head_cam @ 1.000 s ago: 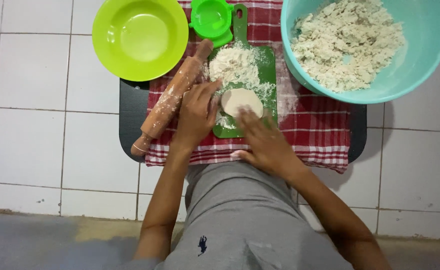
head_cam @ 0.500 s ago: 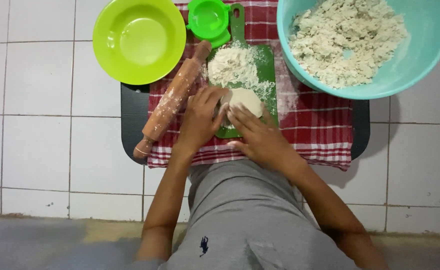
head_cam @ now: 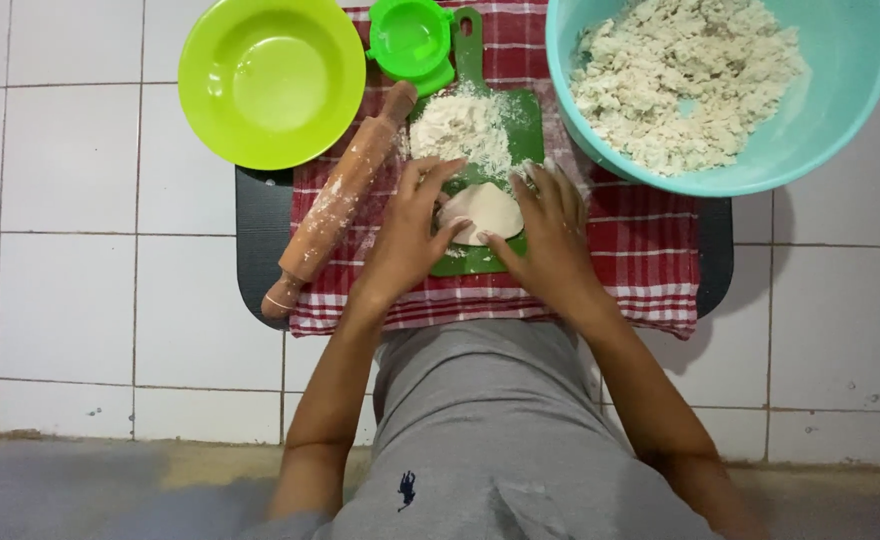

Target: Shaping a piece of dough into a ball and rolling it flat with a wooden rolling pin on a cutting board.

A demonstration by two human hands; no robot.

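Observation:
A flat round piece of pale dough (head_cam: 482, 210) lies on a small green cutting board (head_cam: 525, 120) dusted with flour. My left hand (head_cam: 410, 235) rests on the board at the dough's left edge, thumb touching it. My right hand (head_cam: 550, 230) lies on the dough's right edge, fingers spread and floury. Both hands press at the dough's sides. A wooden rolling pin (head_cam: 338, 205) lies diagonally just left of my left hand, untouched.
A red checked cloth (head_cam: 650, 250) covers a dark tray (head_cam: 258, 250) on the white tiled floor. A lime green bowl (head_cam: 272, 80) sits at the upper left, a small green round press (head_cam: 410, 40) at the top. A teal bowl (head_cam: 840, 110) of crumbly dough stands at the upper right.
My right hand has moved up from the cloth's front edge onto the board beside the dough. My left hand has shifted slightly on the dough's left side.

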